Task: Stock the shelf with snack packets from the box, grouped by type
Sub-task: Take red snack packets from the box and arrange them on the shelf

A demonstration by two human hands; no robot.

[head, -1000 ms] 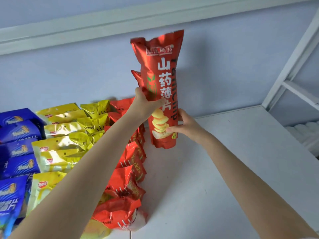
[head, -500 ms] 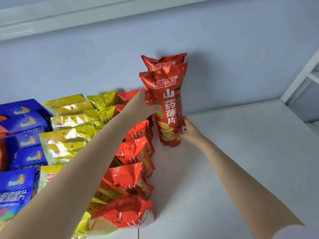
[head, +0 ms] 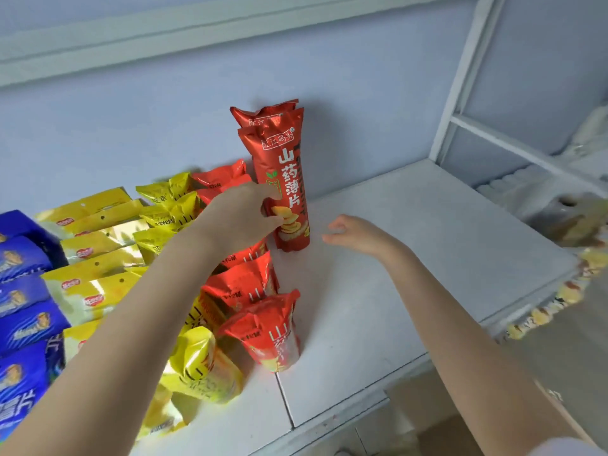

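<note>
1. **Position.** The tall red packet (head: 283, 179) stood upright near the back edge of the shelf (head: 411, 241), close to the wall. A second tall packet (head: 263, 113) of the same kind stood directly behind it. We could not tell whether the two touched.
2. **Hands.** The left hand (head: 243, 212) gripped the front packet low on its body, thumb across the face and fingers round the side. The right hand (head: 352, 230) lay just beside the packet's base, apart from it, with its fingers loosely curled and holding nothing.
3. **Neighbours.** A row of shorter red packets (head: 250, 284) ran from the front edge towards the back, just left of the tall pair. Yellow packets (head: 98, 258) and then blue packets (head: 23, 291) lay further towards the left edge.
4. **Step.** We judged this to be the close of one placement, with the packet seated among its own type.
5. **Next move.** In our judgement, the left hand should let go gently, since so tall and narrow a packet could topple. The next packet would come from the box, which we could not see.
</note>
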